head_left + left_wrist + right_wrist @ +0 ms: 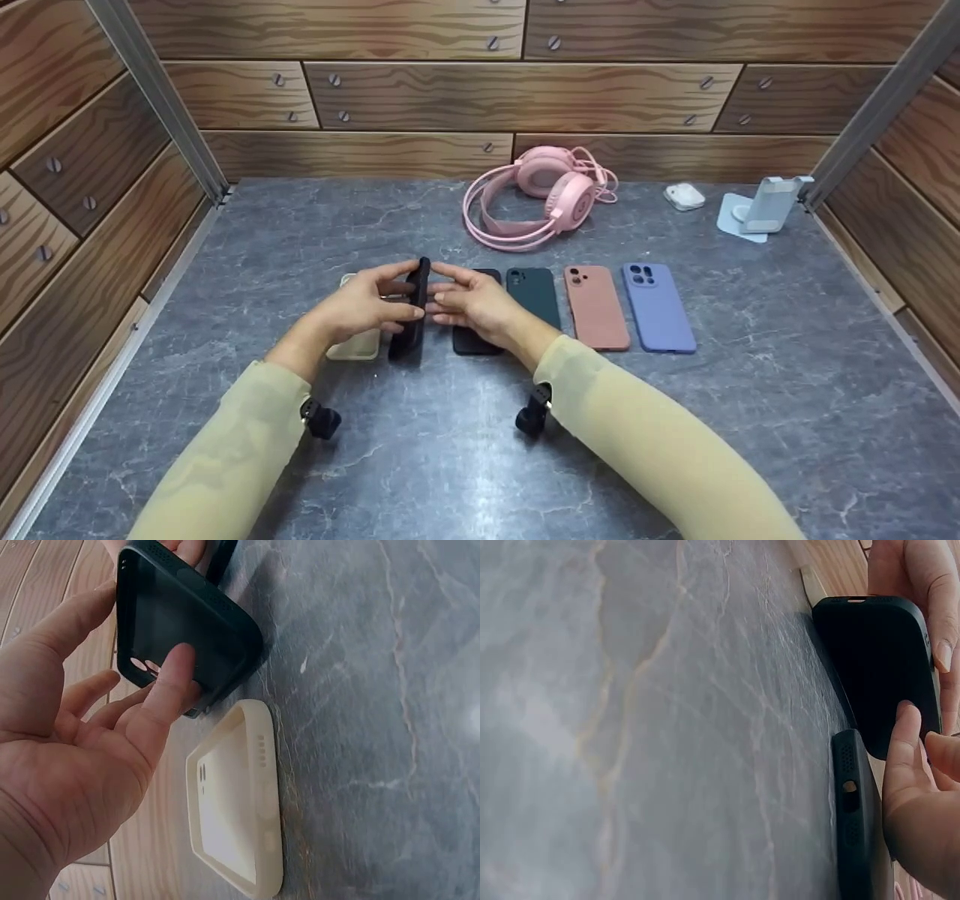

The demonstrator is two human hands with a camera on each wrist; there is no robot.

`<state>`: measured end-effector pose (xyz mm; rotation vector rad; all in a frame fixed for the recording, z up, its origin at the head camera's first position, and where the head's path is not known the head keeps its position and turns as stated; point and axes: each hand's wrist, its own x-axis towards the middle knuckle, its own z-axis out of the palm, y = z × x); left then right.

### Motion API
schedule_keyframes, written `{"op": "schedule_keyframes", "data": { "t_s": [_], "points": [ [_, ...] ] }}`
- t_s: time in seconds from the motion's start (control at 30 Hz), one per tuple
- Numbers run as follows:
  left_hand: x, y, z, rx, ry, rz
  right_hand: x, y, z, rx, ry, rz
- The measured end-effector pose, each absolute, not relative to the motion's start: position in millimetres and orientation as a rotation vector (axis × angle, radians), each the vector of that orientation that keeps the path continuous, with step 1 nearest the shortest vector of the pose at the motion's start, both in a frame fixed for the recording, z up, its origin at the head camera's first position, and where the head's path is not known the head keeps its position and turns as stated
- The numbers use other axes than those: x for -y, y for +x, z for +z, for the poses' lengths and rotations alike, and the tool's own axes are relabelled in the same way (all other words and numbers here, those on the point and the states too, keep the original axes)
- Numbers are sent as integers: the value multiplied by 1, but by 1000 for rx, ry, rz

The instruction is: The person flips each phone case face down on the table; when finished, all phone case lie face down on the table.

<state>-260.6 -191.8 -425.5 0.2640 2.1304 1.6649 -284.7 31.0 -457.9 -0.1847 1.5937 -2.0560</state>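
Note:
My left hand (355, 301) holds a black phone case (407, 334) tilted up on its edge. The left thumb lies against its hollow inside, as the left wrist view shows, where camera holes appear near one end of the case (217, 622). From the other side my right hand (484, 304) touches the smooth back of the case (870, 652) with fairly straight fingers. Under the right hand lies a second black case (474, 346), partly hidden. Beside the left hand a cream case (232, 817) lies with its hollow side up.
Rightward in the row lie a dark green case (534, 292), a pink case (598, 311) and a blue-purple case (661, 311). Pink headphones (570, 201), a small white case (684, 196) and a pale blue phone stand (772, 206) stand farther back. Wood-patterned walls enclose the grey tabletop.

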Motion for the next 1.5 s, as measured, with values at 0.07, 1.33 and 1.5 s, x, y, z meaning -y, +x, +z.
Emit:
{"op": "schedule_keyframes", "data": {
  "t_s": [0.07, 1.33, 1.5],
  "points": [
    [191, -260, -425, -2103, 250, 1688, -31, -284, -458, -1592, -204, -2045],
    [182, -242, -417, -1952, 185, 2126, -27, -280, -451, -1975, -329, -1916],
    [184, -240, -417, -1884, 185, 2192, -28, -280, -449, -1958, -309, -1905]
  ]
}}
